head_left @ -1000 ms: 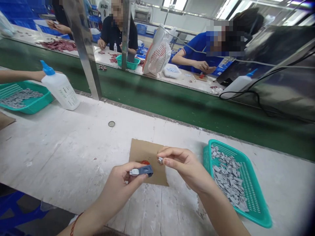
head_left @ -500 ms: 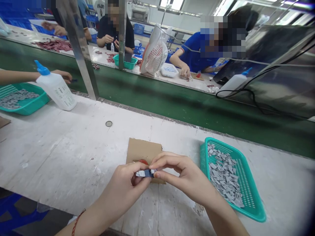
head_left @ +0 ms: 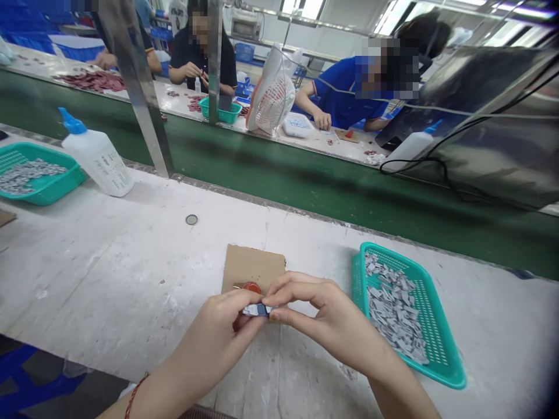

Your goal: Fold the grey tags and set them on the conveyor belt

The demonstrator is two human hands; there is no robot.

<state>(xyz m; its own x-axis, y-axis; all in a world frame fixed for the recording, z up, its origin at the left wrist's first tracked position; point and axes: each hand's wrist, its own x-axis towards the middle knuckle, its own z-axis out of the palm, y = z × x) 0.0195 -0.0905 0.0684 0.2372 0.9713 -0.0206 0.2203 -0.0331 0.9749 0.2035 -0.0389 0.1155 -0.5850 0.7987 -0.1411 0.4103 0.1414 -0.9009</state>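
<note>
Between my two hands is a small grey and dark blue piece (head_left: 257,310), held just above the near edge of a cardboard square (head_left: 253,265). My left hand (head_left: 227,317) pinches its left end between thumb and fingers. The thumb and fingertips of my right hand (head_left: 305,299) close on its right end and partly hide it. A round red item (head_left: 252,287) lies on the cardboard, right behind my fingertips. To the right, a green basket (head_left: 441,314) holds many small grey pieces (head_left: 397,314).
A white bottle with a blue cap (head_left: 102,163) and another green basket (head_left: 56,189) stand at the left. A bottle cap (head_left: 191,219) lies mid-table. Beyond the metal post (head_left: 144,99) and green belt (head_left: 262,163), people work at a far bench.
The dark blue part sits slightly further left between my fingers. The arm behind the white bottle has gone from view. A dark item has appeared on the belt at the right.
</note>
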